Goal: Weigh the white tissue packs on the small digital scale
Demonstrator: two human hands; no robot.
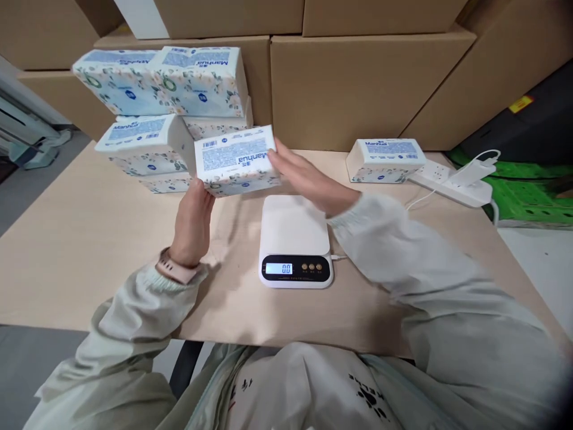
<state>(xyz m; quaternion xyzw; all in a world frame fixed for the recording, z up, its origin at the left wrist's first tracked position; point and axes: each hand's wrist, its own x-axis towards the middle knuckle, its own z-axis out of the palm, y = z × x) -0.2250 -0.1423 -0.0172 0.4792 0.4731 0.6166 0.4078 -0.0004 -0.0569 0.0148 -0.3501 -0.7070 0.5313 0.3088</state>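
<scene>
Between my two hands is a tissue pack [237, 158], white and blue with a floral print, raised above the table and slightly tilted. My left hand [192, 224] grips its lower left corner, and my right hand [304, 179] presses on its right end. Just beyond, to the left, stand stacked tissue packs [147, 143] of the same kind. Below the held pack sits a white digital scale [295, 227], its display [279, 269] reading 0.0. Nothing rests on the part of its plate that shows. One more tissue pack [385, 160] lies to the right.
Large cardboard boxes [358, 89] line the back of the table [111, 251]. At the right lies a white power strip [452, 182] with a charger [474, 172] plugged in. Beside it are green things [528, 200]. A thin cable [339, 257] runs from the scale's right side.
</scene>
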